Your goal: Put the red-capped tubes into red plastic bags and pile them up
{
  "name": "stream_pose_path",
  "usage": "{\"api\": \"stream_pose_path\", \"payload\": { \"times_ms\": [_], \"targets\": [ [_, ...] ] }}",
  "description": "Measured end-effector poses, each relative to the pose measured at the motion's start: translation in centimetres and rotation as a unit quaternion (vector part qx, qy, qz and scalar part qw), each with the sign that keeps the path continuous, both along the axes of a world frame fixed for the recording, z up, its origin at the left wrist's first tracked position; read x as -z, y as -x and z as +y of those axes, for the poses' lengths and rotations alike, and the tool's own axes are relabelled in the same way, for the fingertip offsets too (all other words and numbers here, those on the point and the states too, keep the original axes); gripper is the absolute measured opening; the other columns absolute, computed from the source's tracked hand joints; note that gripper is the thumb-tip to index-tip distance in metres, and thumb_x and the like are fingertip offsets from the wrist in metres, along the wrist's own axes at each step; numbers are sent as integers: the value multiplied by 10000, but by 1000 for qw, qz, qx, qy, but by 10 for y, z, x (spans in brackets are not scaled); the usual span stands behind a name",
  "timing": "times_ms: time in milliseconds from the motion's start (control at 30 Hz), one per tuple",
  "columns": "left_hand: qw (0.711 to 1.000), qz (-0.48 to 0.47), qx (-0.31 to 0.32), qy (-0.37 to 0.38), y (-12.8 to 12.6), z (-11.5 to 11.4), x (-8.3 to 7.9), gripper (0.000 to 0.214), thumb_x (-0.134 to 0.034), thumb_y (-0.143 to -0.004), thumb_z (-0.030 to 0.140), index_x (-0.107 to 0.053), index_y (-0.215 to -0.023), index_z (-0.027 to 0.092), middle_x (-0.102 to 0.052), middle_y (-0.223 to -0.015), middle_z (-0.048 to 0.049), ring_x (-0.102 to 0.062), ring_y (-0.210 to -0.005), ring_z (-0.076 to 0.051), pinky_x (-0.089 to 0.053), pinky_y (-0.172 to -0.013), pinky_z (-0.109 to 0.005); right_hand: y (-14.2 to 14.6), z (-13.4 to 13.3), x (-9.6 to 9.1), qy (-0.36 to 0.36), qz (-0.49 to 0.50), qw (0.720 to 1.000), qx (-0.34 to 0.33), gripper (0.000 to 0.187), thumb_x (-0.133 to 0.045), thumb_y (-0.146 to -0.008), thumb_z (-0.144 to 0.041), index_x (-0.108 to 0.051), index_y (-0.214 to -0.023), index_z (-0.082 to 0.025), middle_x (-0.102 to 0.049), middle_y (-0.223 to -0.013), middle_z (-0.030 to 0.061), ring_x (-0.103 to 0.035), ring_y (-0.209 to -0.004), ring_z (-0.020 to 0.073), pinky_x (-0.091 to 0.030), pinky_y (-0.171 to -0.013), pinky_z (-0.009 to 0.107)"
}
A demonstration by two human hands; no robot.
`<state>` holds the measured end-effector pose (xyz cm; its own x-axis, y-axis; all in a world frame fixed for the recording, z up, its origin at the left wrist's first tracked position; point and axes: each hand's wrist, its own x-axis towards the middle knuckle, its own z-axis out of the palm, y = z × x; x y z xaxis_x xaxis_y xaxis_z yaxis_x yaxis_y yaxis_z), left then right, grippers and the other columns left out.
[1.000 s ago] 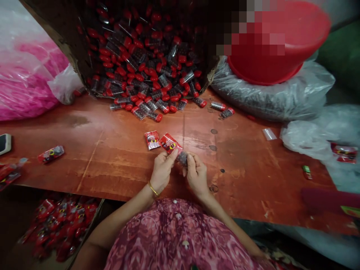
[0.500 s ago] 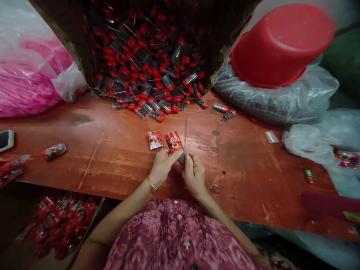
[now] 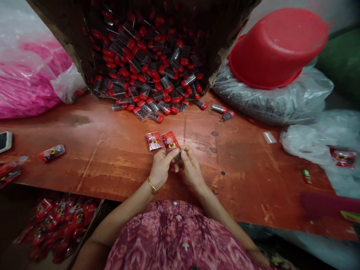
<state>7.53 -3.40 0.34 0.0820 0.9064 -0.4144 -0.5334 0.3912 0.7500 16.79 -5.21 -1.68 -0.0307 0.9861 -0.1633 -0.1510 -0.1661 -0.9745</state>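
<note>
My left hand [image 3: 161,167] pinches the near end of a small red printed packet [image 3: 170,141] over the brown wooden table [image 3: 112,153]. My right hand [image 3: 190,167] is closed right beside it, fingertips meeting the left hand's at the packet's lower edge, with a small dark item barely showing between the hands. A second red packet [image 3: 153,141] lies flat on the table just left of the held one. Beyond them, a tipped cardboard box [image 3: 67,48] spills a heap of clear tubes with red caps [image 3: 152,75] onto the table.
A pink-filled plastic bag [image 3: 25,75] sits at the left, a phone [image 3: 5,141] and loose packets [image 3: 51,153] at the left edge. An upturned red basin [image 3: 275,45] rests on a grey bag [image 3: 270,97]. A box of finished packets [image 3: 56,221] stands below the table's left.
Both hands have closed in on each other and shifted slightly away from me. The dark tube seen between them earlier is now almost hidden at the packet's end.
</note>
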Motion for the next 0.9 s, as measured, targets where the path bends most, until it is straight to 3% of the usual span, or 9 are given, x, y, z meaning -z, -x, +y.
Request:
{"api": "stream_pose_path", "payload": {
  "times_ms": [133, 233, 433, 533, 600, 667, 767, 900],
  "targets": [
    [999, -13, -16, -29, 9, 6, -7, 287, -758, -585, 341, -608, -700, 125, -596, -610, 5, -528, -534, -73, -419, -483, -176, -6, 4, -2, -21, 26, 999, -28, 365, -588, -761, -520, -477, -925, -215, -571, -647, -60, -531, -435, 72, -455, -501, 217],
    [999, -23, 16, -29, 11, 5, -4, 326, -755, -592, 390, -600, -700, 125, -563, -575, 14, -473, -467, -72, -366, -398, -184, -5, 11, 1, -27, 15, 999, -15, 335, -621, -747, -490, -488, -861, -204, -573, -584, -67, -527, -406, 74, -430, -451, 199],
    [998, -59, -25, 8, 20, 11, -1, 367, -783, -556, 396, -575, -675, 118, -532, -528, 37, -456, -432, -61, -361, -418, -191, 11, 35, 8, -25, 5, 998, -52, 305, -639, -739, -461, -489, -766, -196, -568, -531, -61, -510, -397, 80, -424, -400, 189],
    [995, -82, -53, 15, 37, 17, -2, 340, -793, -555, 346, -617, -728, 113, -623, -602, -6, -556, -512, -95, -443, -530, -219, 15, 56, 9, -69, -43, 991, -102, 292, -639, -735, -459, -519, -741, -192, -578, -563, -40, -534, -464, 100, -449, -440, 213],
    [990, -85, -106, 33, 54, 22, 0, 289, -775, -594, 297, -635, -769, 115, -681, -698, -43, -630, -624, -128, -487, -651, -244, 16, 79, 5, -124, -120, 977, -125, 284, -597, -769, -469, -546, -752, -190, -603, -621, -10, -561, -534, 123, -476, -508, 250],
    [975, -80, -198, 61, 74, 27, 3, 171, -710, -681, 248, -633, -781, 133, -708, -786, -55, -661, -712, -134, -494, -731, -248, 22, 109, -6, -197, -238, 943, -126, 283, -515, -831, -466, -576, -820, -190, -637, -720, 33, -586, -633, 158, -494, -603, 303],
    [931, -105, -340, 81, 98, 35, 10, 104, -531, -831, 222, -625, -815, 181, -714, -858, -32, -671, -775, -110, -494, -779, -238, 55, 160, -28, -333, -420, 834, -128, 328, -483, -857, -452, -592, -1004, -179, -650, -976, 115, -574, -901, 244, -460, -815, 407],
    [896, -159, -402, 99, 112, 41, 16, 255, -379, -898, 225, -631, -864, 201, -707, -929, -35, -667, -875, -121, -501, -823, -257, 135, 223, -42, -431, -539, 702, -176, 594, -526, -794, -562, -521, -1205, -132, -511, -1260, 186, -468, -1112, 340, -385, -928, 498]
  ]
}}
